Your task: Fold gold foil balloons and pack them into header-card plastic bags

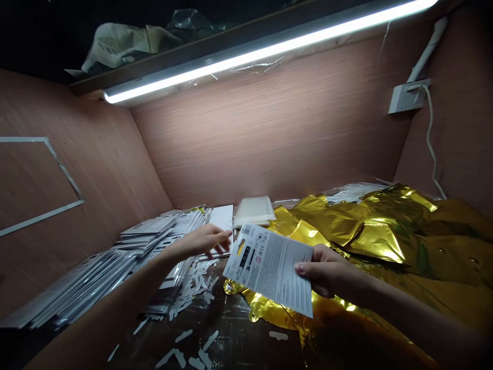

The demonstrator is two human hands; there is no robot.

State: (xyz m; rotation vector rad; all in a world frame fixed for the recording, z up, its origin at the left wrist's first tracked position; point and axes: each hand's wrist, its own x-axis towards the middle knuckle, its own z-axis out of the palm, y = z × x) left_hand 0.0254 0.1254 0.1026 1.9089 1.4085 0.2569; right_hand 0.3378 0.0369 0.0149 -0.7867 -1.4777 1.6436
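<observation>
My right hand grips a white printed card by its right end, thumb on top. Small text, icons and a barcode cover the card's face, and gold shows through a hang hole near its left end. Just left of the card, my left hand hovers with loosely bent fingers apart, holding nothing that I can see. Beneath and behind the right hand lie shiny gold foil balloons, flat and overlapping. Small white hang-hole cutouts are scattered below the left hand.
Stacks of white cards in clear sleeves line the left side. A pile of translucent bags lies at the back. Overhead runs a lit tube lamp under a shelf; a white power socket with a cable is on the right wall.
</observation>
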